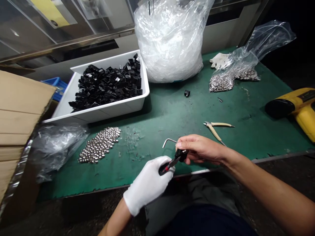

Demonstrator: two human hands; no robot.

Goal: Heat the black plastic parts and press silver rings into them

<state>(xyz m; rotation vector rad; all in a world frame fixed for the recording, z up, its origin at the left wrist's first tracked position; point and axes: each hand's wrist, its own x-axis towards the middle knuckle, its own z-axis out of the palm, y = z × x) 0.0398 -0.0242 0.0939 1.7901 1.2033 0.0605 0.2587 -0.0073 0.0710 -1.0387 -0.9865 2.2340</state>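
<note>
My left hand [152,180], in a white glove, is closed around pliers [169,166] with dark, red-marked grips. Their metal jaws reach up to a small black plastic part [181,154] at my right fingertips. Bare, my right hand [201,149] pinches that part together with an L-shaped hex key [168,140], whose bent end sticks out to the left. Fingers hide much of the part and where the key meets it. Both hands are near the front edge of the green work surface [169,111].
A white bin [118,109] holds many black plastic parts [108,85]. Small metal pieces [100,144] lie in rows at left. Cream-handled cutters [214,127], a loose black part [187,93], a bag of metal pieces [221,82], a large plastic bag [169,42] and a yellow power tool [300,105] surround the hands.
</note>
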